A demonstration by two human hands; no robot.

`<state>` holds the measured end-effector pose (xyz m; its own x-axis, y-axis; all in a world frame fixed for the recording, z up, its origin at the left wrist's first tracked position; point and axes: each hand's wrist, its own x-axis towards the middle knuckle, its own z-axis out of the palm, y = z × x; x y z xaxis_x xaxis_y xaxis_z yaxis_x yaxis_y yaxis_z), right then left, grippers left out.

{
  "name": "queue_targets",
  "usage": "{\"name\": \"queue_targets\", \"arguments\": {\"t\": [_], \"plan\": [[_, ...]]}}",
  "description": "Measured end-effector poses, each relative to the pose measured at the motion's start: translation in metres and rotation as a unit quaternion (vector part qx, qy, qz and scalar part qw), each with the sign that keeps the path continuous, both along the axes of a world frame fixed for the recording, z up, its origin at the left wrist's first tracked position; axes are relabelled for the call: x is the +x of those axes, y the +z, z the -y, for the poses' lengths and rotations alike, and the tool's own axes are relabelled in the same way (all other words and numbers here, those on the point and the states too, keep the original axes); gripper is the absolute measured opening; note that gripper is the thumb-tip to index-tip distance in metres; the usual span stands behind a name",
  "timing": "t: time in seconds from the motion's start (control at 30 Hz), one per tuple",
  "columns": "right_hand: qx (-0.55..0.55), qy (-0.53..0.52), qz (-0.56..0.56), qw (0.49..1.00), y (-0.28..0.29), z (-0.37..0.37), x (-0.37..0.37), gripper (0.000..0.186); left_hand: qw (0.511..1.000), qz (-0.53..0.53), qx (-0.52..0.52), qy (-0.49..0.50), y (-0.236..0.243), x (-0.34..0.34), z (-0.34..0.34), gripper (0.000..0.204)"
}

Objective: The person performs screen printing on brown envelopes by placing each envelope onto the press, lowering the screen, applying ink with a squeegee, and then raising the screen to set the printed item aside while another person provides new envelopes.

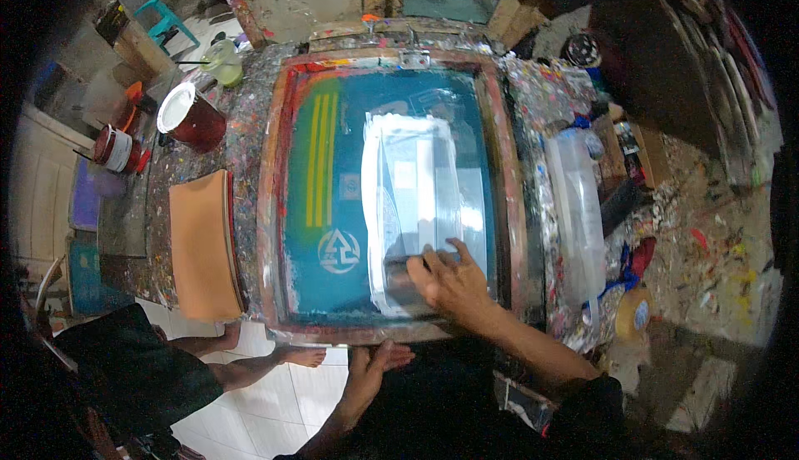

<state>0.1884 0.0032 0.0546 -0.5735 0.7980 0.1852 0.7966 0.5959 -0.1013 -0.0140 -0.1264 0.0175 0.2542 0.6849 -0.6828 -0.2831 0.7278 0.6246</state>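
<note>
A wooden-framed printing screen (333, 277) with teal mesh lies on the table in front of me. A roughly rectangular band of white ink (374, 202) is smeared on its right half, around a pale, shiny area. My right hand (449, 281) is over the lower part of this area, its fingers bent and closed. What they grip is blurred and partly hidden beneath them. Just below the frame's near edge, my left hand (377, 368) has its fingers stretched out to the right and holds nothing. Yellow stripes (322, 160) and a pale round emblem (339, 250) show on the mesh's left.
Left of the screen lies a stack of orange-brown sheets (202, 248). Beyond it stand a dark red bucket (196, 119) with a white inside and a greenish cup (223, 65). A long translucent plastic container (576, 219) and a tape roll (632, 312) lie right. Another person's legs (250, 368) show lower left.
</note>
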Motion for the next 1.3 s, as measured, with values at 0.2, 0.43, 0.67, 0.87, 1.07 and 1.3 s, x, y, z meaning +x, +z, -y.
{"name": "queue_targets", "arguments": {"t": [0.2,0.43,0.67,0.87,1.07,1.3], "plan": [[-0.064,-0.017,0.019,0.998,0.008,0.056,-0.006,0.021,0.996,0.012,0.080,0.036,-0.004,0.005,-0.005,0.037],[-0.234,-0.008,0.034,0.972,0.027,-0.031,-0.002,0.053,0.989,0.037,0.130,0.059,-0.023,0.002,0.000,0.035],[-0.026,-0.104,0.036,0.994,0.006,-0.223,0.015,0.040,0.989,0.069,0.112,0.060,-0.027,0.007,-0.002,0.048],[-0.090,-0.090,0.036,0.991,0.010,-0.229,0.012,0.049,0.996,0.055,0.052,0.051,-0.024,0.003,0.003,0.044],[-0.115,-0.041,0.012,0.992,-0.001,-0.125,0.009,0.039,0.996,0.058,0.035,0.059,-0.017,0.003,0.003,0.036],[-0.121,-0.033,0.048,0.991,0.011,0.001,-0.006,0.029,0.994,0.081,0.063,0.049,-0.022,0.000,0.001,0.034]]}}
